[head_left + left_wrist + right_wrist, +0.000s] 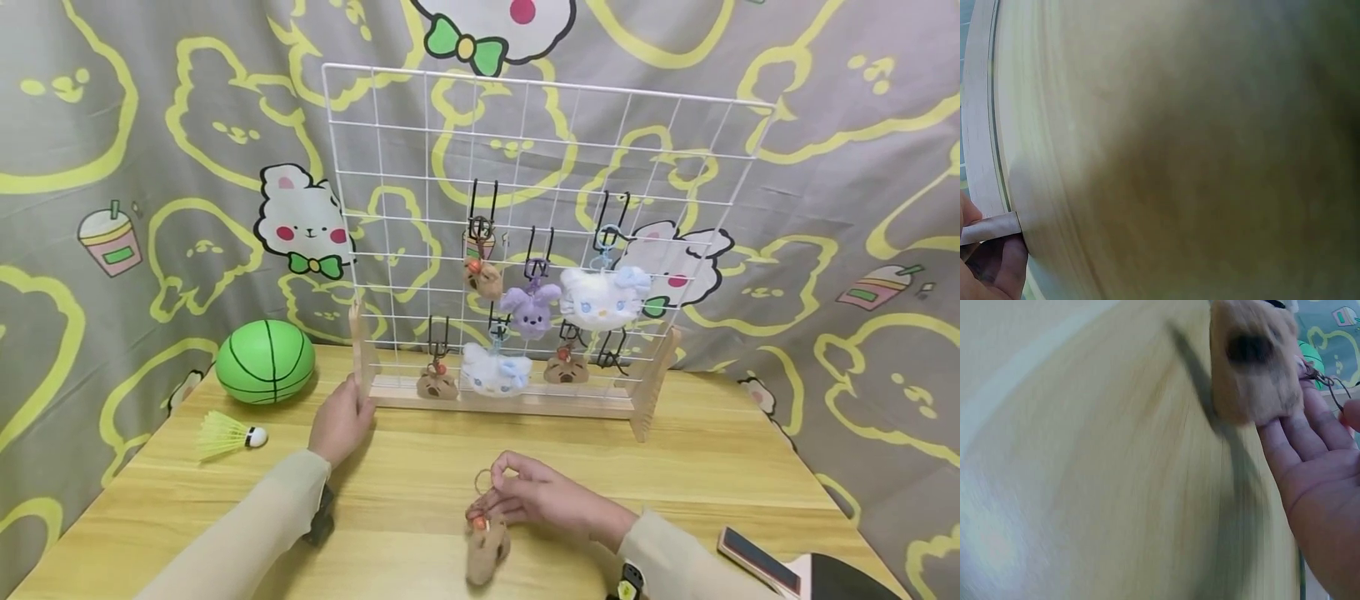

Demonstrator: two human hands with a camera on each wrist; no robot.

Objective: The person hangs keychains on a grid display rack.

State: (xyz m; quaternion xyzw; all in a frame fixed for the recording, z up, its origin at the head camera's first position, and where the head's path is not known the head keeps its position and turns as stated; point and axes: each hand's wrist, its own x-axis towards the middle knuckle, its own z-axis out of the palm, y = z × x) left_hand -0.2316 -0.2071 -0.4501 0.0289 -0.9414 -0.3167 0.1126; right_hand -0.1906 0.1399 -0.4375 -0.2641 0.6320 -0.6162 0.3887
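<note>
Between thumb and forefinger my right hand [555,498] pinches the metal ring of a brown plush keychain [486,552] with a small orange ball on top. The plush hangs down over the table front; the right wrist view shows its dark nose and my other fingers stretched against it. At the left end of the white wire grid rack [405,150], my left hand [341,421] grips the foot of its wooden stand [502,406]. Up close in the left wrist view, thumb and fingers lie on both sides of the wooden end piece [994,228].
Black hooks on the grid carry several plush keychains: brown ones [437,383], a purple one [531,310] and white cat heads [603,298]. One lower-right hook [613,354] bears nothing. Left stand a green ball [266,362] and a yellow shuttlecock [228,435]; a phone-like object [759,560] lies front right.
</note>
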